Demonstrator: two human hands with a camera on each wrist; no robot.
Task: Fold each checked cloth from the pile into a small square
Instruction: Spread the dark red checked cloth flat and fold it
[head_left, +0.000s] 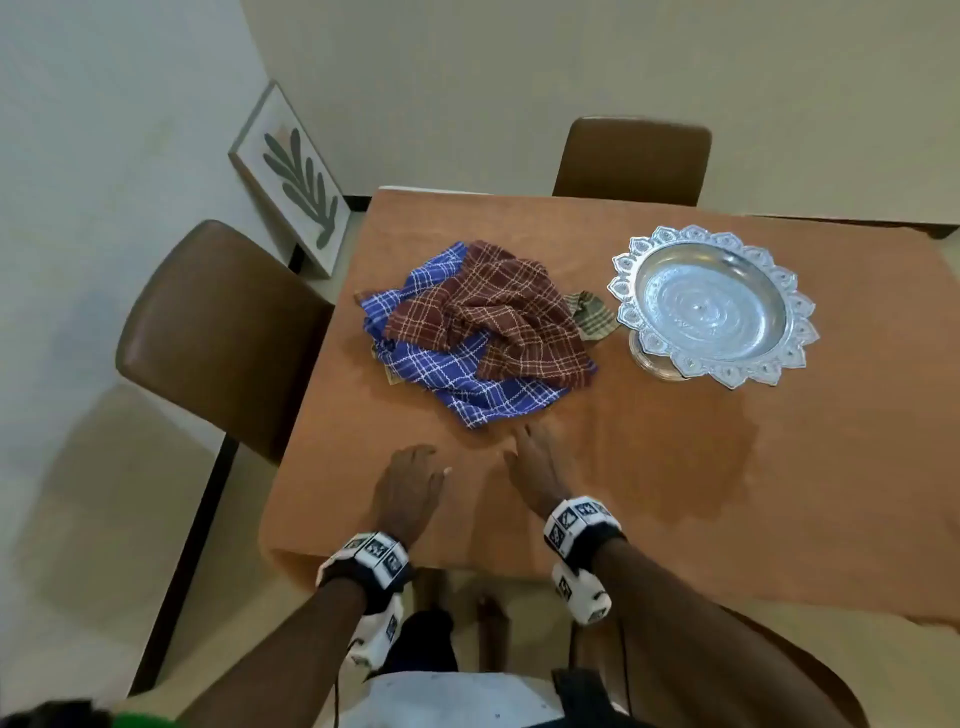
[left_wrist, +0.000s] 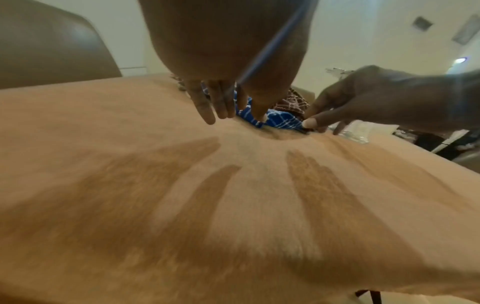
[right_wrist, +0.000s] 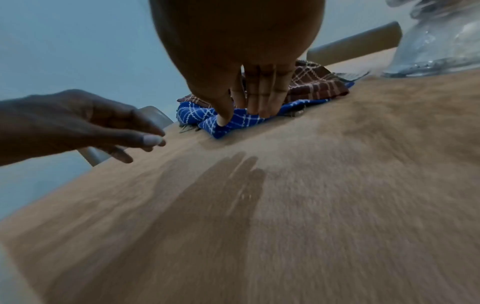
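Note:
A crumpled pile of checked cloths lies mid-table: a blue cloth underneath, a maroon cloth on top, and an olive cloth peeking out at the right. My left hand hovers over the table near its front edge, fingers relaxed, holding nothing. My right hand reaches forward with straight fingers, its tips just short of the blue cloth's near corner. In the right wrist view the right hand points at the blue cloth. The left wrist view shows the left hand before the blue cloth.
An ornate silver pedestal tray stands empty to the right of the pile. An orange cloth covers the table. Brown chairs stand at the left and at the far side. A framed leaf picture leans on the wall.

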